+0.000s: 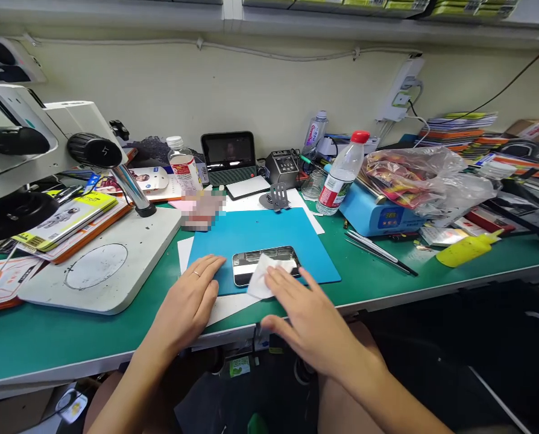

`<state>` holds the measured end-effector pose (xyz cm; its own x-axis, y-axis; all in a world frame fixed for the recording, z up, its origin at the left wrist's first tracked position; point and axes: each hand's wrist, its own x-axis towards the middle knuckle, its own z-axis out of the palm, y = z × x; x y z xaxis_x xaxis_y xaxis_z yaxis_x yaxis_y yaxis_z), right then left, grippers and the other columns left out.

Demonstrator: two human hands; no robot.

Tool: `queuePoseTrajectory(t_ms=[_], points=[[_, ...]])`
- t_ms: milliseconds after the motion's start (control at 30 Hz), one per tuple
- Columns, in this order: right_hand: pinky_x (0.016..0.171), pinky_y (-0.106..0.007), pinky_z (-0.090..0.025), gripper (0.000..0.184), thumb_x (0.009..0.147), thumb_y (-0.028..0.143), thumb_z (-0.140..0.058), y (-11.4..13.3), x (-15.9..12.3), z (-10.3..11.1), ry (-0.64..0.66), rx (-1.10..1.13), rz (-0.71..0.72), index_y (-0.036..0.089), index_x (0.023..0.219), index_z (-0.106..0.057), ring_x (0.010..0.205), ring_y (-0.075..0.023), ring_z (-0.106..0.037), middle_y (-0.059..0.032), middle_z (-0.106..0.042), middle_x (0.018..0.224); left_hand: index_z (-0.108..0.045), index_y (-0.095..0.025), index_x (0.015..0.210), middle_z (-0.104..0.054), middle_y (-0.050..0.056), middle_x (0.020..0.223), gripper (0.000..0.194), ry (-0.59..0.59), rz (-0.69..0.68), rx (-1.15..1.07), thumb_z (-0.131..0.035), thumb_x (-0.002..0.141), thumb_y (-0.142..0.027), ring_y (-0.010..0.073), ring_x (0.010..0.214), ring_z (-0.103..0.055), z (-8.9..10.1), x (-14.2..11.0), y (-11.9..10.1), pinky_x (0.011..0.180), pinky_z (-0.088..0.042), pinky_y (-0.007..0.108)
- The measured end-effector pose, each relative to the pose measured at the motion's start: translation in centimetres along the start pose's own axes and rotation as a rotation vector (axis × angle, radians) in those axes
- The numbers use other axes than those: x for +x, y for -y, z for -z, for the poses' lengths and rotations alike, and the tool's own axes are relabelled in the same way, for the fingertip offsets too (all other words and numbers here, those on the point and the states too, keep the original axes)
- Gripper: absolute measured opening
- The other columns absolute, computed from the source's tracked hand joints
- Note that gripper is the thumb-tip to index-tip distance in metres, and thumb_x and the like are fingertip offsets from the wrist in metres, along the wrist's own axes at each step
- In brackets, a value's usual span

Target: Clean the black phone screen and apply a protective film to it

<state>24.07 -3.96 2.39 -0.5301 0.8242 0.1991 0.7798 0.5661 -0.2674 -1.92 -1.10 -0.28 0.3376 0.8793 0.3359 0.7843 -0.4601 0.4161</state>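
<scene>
A smartphone with a dark, glossy screen lies face up near the front edge of a blue mat. My right hand presses a folded white tissue onto the phone's screen with its fingertips, its thumb held apart. The tissue covers the middle of the screen. To the left of the phone, my left hand rests on the mat's front left corner, fingers stretched out and holding nothing. White paper sticks out from under the mat.
A microscope stand base takes up the left. Behind the mat are a small laptop-like device and a black control box. On the right stand a red-capped bottle, a blue device, tweezers and a yellow squeeze bottle.
</scene>
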Motion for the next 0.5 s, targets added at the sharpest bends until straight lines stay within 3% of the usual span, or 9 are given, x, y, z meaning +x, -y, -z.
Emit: queuePoseTrajectory(t_ms=[133, 300, 400, 500], points=[[0.12, -0.06, -0.026, 0.066, 0.101, 0.061, -0.033, -1.4, 1.2, 0.2, -0.017, -0.048, -0.112, 0.014, 0.144, -0.053, 0.144, -0.0302, -0.043, -0.0144, -0.05, 0.152, -0.051, -0.019, 0.143, -0.054, 0.007, 0.148, 0.046, 0.018, 0.014, 0.009, -0.032, 0.103, -0.028, 0.0261, 0.141, -0.046, -0.2, 0.4, 0.0, 0.12, -0.037, 0.05], [0.122, -0.056, -0.023, 0.077, 0.099, 0.066, -0.033, 1.8, 4.3, -1.8, -0.039, -0.02, -0.059, 0.007, 0.145, -0.049, 0.148, -0.0316, -0.036, -0.0175, -0.045, 0.155, -0.051, -0.016, 0.142, -0.054, 0.01, 0.147, 0.049, 0.028, -0.019, 0.016, -0.029, 0.099, -0.02, 0.0263, 0.14, -0.046, -0.1, 0.0, 0.2, 0.121, -0.035, 0.052], [0.123, -0.055, -0.023, 0.068, 0.101, 0.06, -0.034, 2.0, 2.8, -1.5, -0.021, 0.011, -0.002, 0.012, 0.147, -0.048, 0.148, -0.0279, -0.035, -0.0139, -0.044, 0.156, -0.053, -0.016, 0.14, -0.055, 0.011, 0.145, 0.049, 0.012, -0.005, 0.016, -0.029, 0.097, -0.02, 0.0271, 0.138, -0.047, 0.1, -0.2, 0.1, 0.12, -0.036, 0.053], [0.121, -0.058, -0.025, 0.061, 0.102, 0.057, -0.036, -0.1, 0.3, -0.3, -0.015, 0.0, -0.032, 0.018, 0.146, -0.05, 0.145, -0.0271, -0.041, -0.0116, -0.048, 0.154, -0.052, -0.017, 0.142, -0.055, 0.01, 0.146, 0.049, 0.005, 0.012, 0.007, -0.031, 0.098, -0.021, 0.0276, 0.138, -0.048, 0.0, 0.0, 0.0, 0.12, -0.037, 0.052]])
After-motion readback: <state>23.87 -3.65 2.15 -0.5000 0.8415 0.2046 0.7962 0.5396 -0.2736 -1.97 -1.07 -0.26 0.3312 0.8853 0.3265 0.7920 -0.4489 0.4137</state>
